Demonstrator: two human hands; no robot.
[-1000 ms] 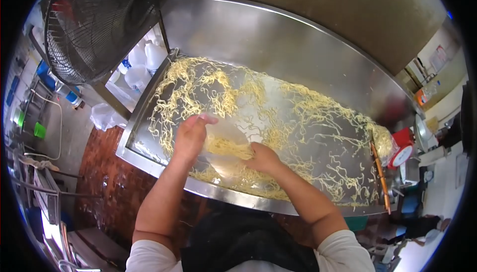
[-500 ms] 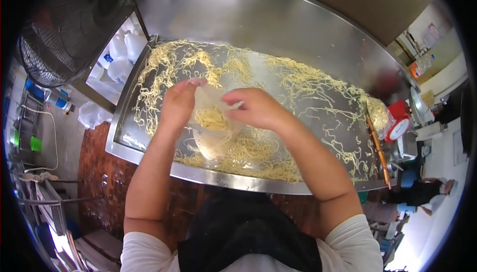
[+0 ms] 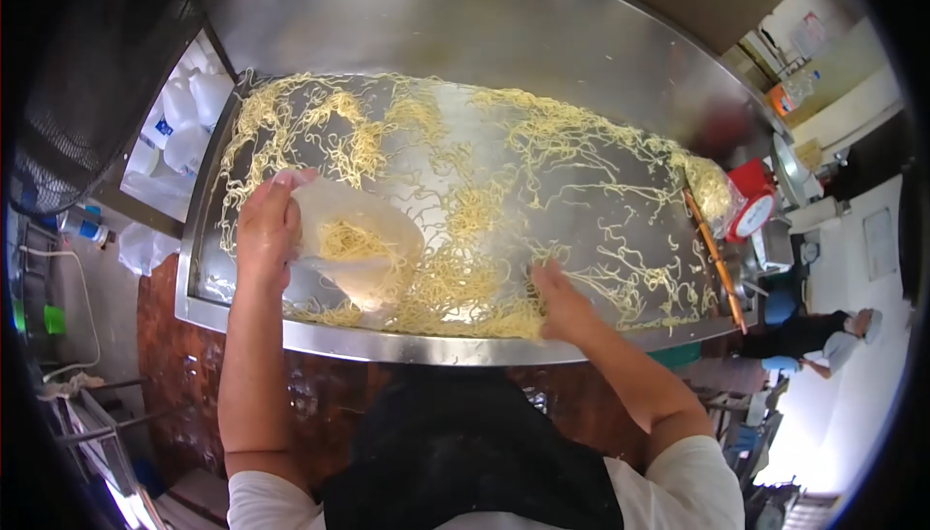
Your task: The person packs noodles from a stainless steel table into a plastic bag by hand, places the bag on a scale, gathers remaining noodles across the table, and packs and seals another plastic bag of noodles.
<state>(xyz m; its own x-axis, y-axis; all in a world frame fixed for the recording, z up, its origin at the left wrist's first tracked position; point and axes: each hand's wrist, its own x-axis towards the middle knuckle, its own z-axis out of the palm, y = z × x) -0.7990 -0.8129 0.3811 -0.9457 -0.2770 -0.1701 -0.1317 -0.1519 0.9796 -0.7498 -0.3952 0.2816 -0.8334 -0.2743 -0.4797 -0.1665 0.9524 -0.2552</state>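
My left hand (image 3: 268,232) is closed on the rim of a clear plastic bag (image 3: 399,228), which hangs tilted over the metal tray. Some yellow noodles (image 3: 351,241) lie inside the bag. Down at the front of the tray, my right hand (image 3: 565,305) is at the loose noodles (image 3: 465,283), seen edge-on with its fingers stretched out. Nothing shows in its grasp, though its far side is hidden.
More noodles are strewn over the metal tray (image 3: 465,351), which has a high back wall. At its right end are a filled bag (image 3: 712,191), a red scale (image 3: 751,202) and a wooden stick (image 3: 715,259). Another person (image 3: 823,336) is at far right.
My right hand has left the bag and moved down and right to the noodles near the front edge. My left hand has shifted left and down with the bag.
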